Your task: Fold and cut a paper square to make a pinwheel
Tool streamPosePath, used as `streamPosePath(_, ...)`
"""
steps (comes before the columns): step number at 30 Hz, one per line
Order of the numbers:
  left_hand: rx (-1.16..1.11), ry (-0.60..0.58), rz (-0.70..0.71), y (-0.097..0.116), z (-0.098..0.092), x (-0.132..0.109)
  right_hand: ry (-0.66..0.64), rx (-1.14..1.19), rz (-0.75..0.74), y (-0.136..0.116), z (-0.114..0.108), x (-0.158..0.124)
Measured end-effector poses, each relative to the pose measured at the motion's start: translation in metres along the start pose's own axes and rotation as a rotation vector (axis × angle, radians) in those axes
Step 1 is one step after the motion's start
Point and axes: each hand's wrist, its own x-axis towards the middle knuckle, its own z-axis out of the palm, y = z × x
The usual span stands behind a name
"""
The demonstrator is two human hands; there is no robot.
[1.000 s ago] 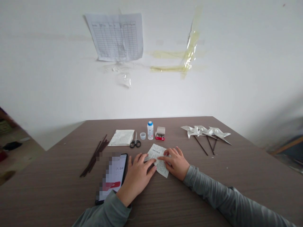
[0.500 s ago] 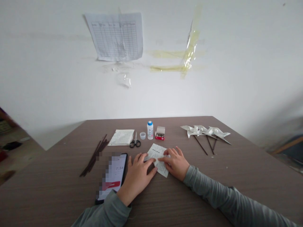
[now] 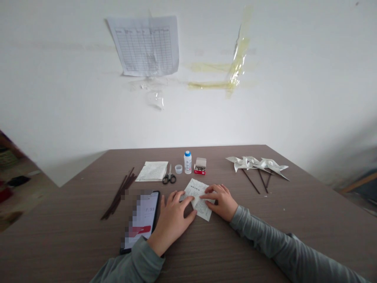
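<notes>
A folded sheet of printed paper [image 3: 197, 197] lies on the brown wood-grain table [image 3: 235, 236], just in front of me. My left hand [image 3: 172, 224] rests with spread fingers on its left edge. My right hand [image 3: 220, 203] presses its fingers down on the right part of the sheet. The two hands are close together, and they hide part of the paper. A smartphone [image 3: 142, 221] with a pixelated screen lies just left of my left hand.
Beyond my hands stand scissors [image 3: 169, 175], a small cup [image 3: 178, 169], a white bottle with a blue cap [image 3: 187, 162] and a small box of pins [image 3: 200, 166]. Dark sticks [image 3: 119, 194] lie at left, a stack of paper [image 3: 151, 171] behind them, paper pinwheels [image 3: 256, 164] at right.
My right hand's fingers have slid slightly to the right across the paper. My left hand and the objects on the table have barely moved.
</notes>
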Motion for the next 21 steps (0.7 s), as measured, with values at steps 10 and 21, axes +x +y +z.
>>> streamPosePath(10, 0.036, 0.019, -0.017, -0.002, 0.003, -0.001, 0.049, 0.025, -0.026, 0.002, -0.003, 0.001)
streamPosePath(21, 0.016, -0.009, -0.053, -0.003, -0.006, -0.002, 0.078, 0.163, -0.050, 0.006, -0.012, 0.021)
